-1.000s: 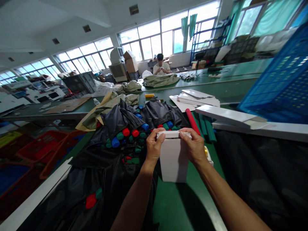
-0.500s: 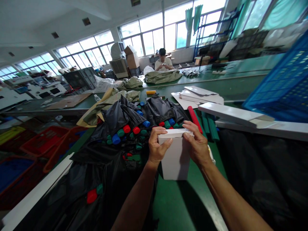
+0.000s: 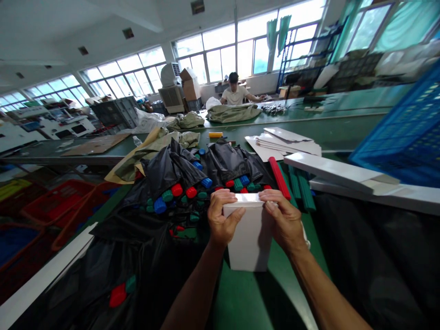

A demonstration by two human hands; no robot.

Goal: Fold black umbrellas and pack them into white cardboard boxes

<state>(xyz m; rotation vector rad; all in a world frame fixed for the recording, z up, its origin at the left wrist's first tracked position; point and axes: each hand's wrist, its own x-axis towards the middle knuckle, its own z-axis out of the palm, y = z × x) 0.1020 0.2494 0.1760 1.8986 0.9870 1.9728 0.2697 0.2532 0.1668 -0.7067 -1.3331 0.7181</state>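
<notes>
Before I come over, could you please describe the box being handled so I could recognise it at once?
At the green table, look between the wearer's left hand and right hand. They grip an upright white box, whereas the long white boxes to its right lie on their sides.

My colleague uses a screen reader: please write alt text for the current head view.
A left hand and right hand grip the top of an upright white box on a green table. Black bags with red, blue and green pieces lie to the left; another person is in the background.
</notes>
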